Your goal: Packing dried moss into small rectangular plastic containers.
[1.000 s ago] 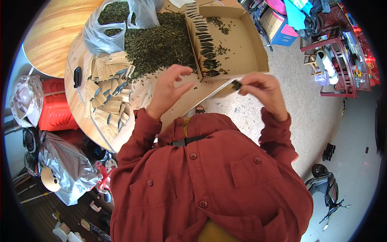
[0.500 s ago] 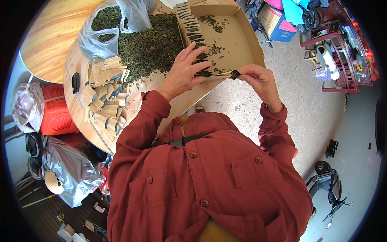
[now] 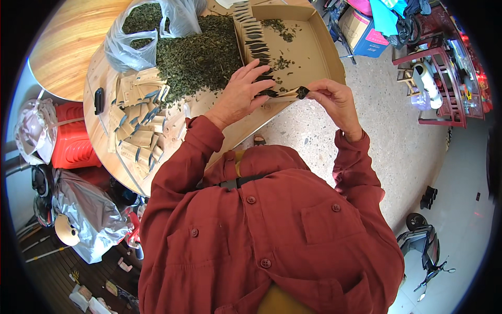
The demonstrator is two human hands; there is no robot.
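Note:
My right hand (image 3: pixel 339 100) pinches the dark end of a small kraft paper packet (image 3: pixel 287 95) at the near edge of a shallow cardboard box (image 3: pixel 320 49). Its fingertips hide part of that end. My left hand (image 3: pixel 236 95) lies with fingers spread over the near end of a row of upright packets (image 3: pixel 253 32) with dark open mouths. This row stands along the box's left wall. Crumbs of dried leaf (image 3: pixel 283 64) lie on the box floor. Left of the box spreads a large heap of dried green leaves (image 3: pixel 196 65).
A clear plastic bag (image 3: pixel 121 55) with more leaves stands behind the heap. Loose paper packets (image 3: pixel 140 138) and a black marker-like object (image 3: pixel 99 101) lie on the round wooden table (image 3: pixel 97 128). Red stacked stools (image 3: pixel 76 141) stand at left, a cardboard carton (image 3: pixel 355 23) at far right.
My right hand has shifted very slightly up and left, still pinching the packet. The left hand stays over the row. The whole view has moved a little.

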